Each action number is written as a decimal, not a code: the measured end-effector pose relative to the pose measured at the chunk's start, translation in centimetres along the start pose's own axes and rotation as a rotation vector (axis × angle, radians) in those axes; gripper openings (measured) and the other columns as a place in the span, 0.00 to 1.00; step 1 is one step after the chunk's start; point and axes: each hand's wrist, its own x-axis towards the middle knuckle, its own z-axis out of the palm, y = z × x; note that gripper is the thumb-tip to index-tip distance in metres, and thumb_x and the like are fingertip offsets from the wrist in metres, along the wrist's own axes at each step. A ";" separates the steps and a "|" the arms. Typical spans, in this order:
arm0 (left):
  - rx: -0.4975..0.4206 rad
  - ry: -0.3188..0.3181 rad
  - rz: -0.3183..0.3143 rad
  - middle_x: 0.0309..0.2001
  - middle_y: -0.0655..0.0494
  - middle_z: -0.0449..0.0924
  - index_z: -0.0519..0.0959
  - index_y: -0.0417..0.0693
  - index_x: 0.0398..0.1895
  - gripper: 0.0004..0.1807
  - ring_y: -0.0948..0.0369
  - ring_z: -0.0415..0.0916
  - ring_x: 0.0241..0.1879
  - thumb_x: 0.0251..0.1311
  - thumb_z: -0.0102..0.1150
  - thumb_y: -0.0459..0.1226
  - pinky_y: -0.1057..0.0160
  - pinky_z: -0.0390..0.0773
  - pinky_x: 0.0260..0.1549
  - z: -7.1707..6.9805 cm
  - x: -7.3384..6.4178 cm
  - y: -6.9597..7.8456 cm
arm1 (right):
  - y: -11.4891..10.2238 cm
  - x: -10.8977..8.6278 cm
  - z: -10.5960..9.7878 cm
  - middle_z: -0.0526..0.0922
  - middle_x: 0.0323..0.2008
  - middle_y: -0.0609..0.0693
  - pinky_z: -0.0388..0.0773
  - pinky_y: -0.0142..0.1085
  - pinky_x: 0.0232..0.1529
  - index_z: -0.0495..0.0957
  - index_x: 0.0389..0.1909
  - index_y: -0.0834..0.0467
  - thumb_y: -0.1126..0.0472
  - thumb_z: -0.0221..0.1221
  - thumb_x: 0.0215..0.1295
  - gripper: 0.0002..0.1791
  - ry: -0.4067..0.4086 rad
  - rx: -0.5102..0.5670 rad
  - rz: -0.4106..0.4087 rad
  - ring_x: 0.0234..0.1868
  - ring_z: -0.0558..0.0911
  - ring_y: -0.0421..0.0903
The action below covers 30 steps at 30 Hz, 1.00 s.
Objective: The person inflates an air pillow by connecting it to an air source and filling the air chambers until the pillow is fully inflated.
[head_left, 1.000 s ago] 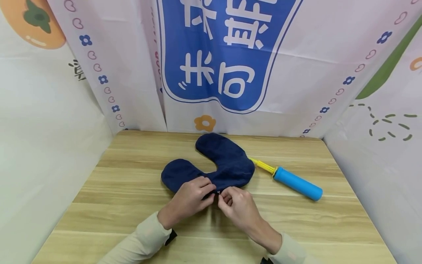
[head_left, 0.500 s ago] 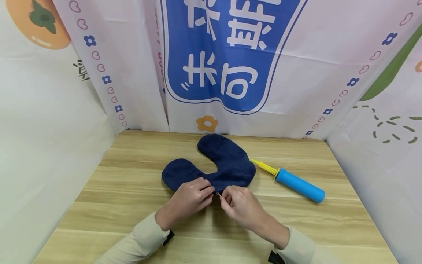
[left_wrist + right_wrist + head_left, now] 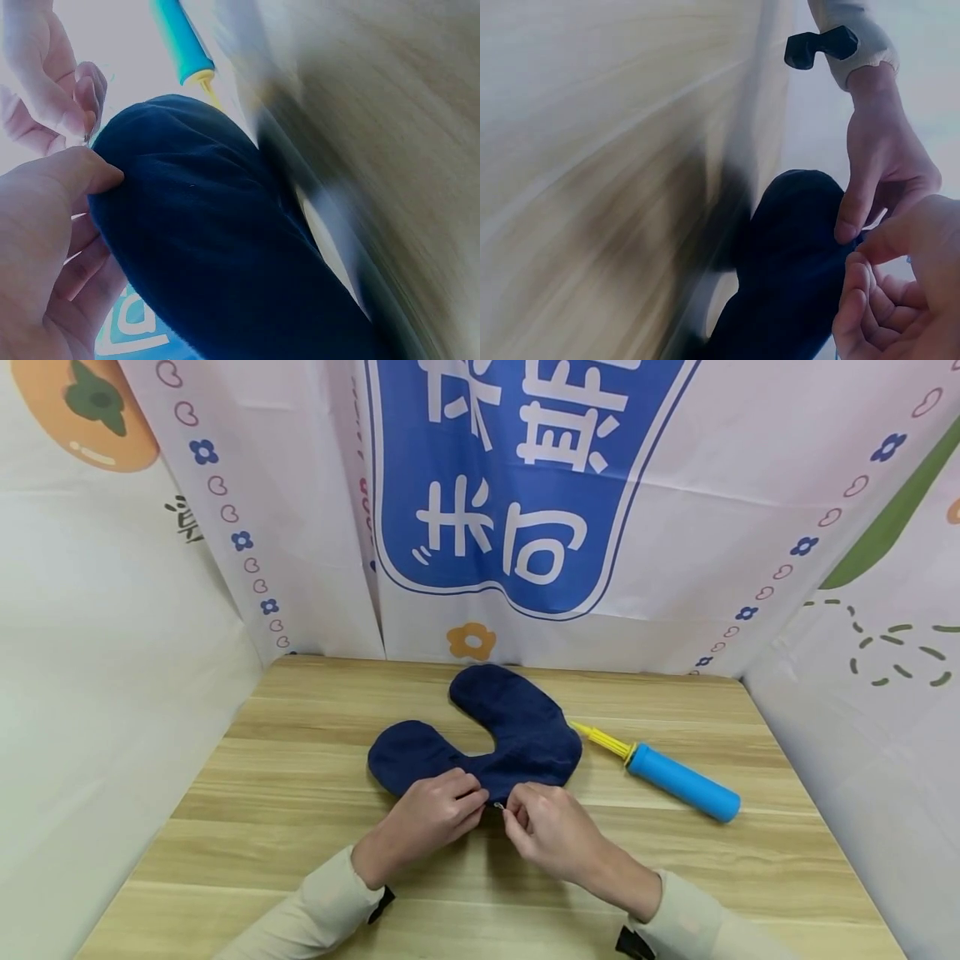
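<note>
A navy U-shaped neck pillow (image 3: 525, 727) lies on the wooden table, its opening toward the upper left. At its near edge my left hand (image 3: 423, 818) pinches the fabric between thumb and fingers; the left wrist view shows the thumb pressed on the cloth (image 3: 195, 195). Close beside it, my right hand (image 3: 558, 835) pinches a small metal zipper pull (image 3: 498, 806) at the same edge. In the right wrist view, the fingertips of both hands nearly meet at the pillow's rim, and the right fingers hide most of the pull.
A blue hand pump (image 3: 682, 782) with a yellow nozzle lies right of the pillow, the nozzle tip by the pillow's side. Printed cloth (image 3: 315, 527) hangs behind and beside the wooden table (image 3: 247, 827).
Over the second, my right hand has shifted slightly right and down with the zipper pull. The left hand keeps its grip on the pillow's edge. The camera view has shifted a little.
</note>
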 end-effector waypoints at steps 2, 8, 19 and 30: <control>0.002 0.003 0.000 0.35 0.58 0.83 0.90 0.47 0.36 0.08 0.66 0.78 0.33 0.53 0.79 0.33 0.75 0.81 0.32 0.1 -0.2 0.0 | 0.1 -0.1 0.0 0.78 0.23 0.38 0.70 0.19 0.24 0.80 0.29 0.52 0.65 0.67 0.67 0.09 0.003 -0.010 -0.001 0.23 0.71 0.26; -0.008 -0.003 -0.006 0.35 0.59 0.83 0.90 0.48 0.37 0.08 0.66 0.78 0.33 0.55 0.79 0.34 0.74 0.81 0.32 0.2 -0.7 0.0 | 0.9 -0.8 0.1 0.79 0.23 0.39 0.71 0.20 0.25 0.80 0.29 0.53 0.66 0.68 0.66 0.08 -0.007 -0.013 -0.009 0.24 0.72 0.27; -0.072 -0.029 -0.115 0.37 0.58 0.85 0.89 0.47 0.39 0.09 0.64 0.80 0.36 0.56 0.77 0.35 0.68 0.84 0.35 -0.2 -1.1 0.0 | 2.6 -1.5 -0.3 0.79 0.24 0.38 0.76 0.24 0.24 0.80 0.29 0.50 0.66 0.66 0.69 0.10 -0.006 0.138 0.089 0.23 0.73 0.26; 0.021 -0.134 -0.092 0.37 0.60 0.83 0.87 0.51 0.37 0.05 0.65 0.79 0.36 0.61 0.75 0.36 0.70 0.83 0.35 1.0 0.8 1.4 | 2.6 -1.5 0.9 0.80 0.25 0.38 0.78 0.26 0.26 0.79 0.28 0.49 0.65 0.67 0.68 0.11 0.023 0.199 0.161 0.24 0.75 0.28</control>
